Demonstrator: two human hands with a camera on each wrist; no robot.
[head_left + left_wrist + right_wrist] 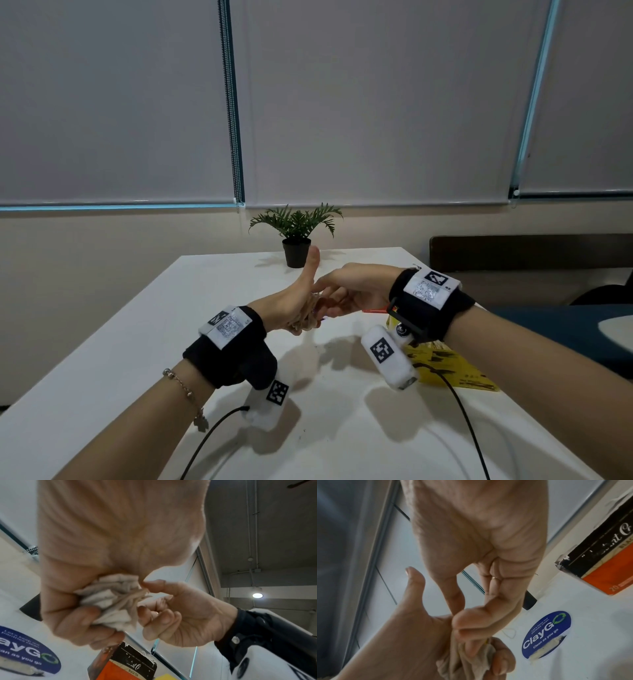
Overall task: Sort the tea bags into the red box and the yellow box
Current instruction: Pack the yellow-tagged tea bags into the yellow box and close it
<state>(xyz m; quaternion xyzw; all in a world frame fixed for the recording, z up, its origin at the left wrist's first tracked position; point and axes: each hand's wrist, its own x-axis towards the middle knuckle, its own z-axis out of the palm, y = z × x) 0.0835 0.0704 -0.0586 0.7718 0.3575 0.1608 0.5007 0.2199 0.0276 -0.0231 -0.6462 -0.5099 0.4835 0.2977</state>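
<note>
My left hand is raised over the white table with its thumb up. Its fingers curl round a crumpled bunch of pale tea bags. My right hand reaches in from the right, and its thumb and fingers pinch one tea bag at the edge of the tea bag bunch. The red box, orange-red with a black torn-open top, stands on the table beyond the hands. Part of the yellow box shows under my right wrist.
A small potted plant stands at the table's far edge behind the hands. A blue round sticker is stuck on the tabletop near the red box. Black cables trail from both wrist cameras across the near table.
</note>
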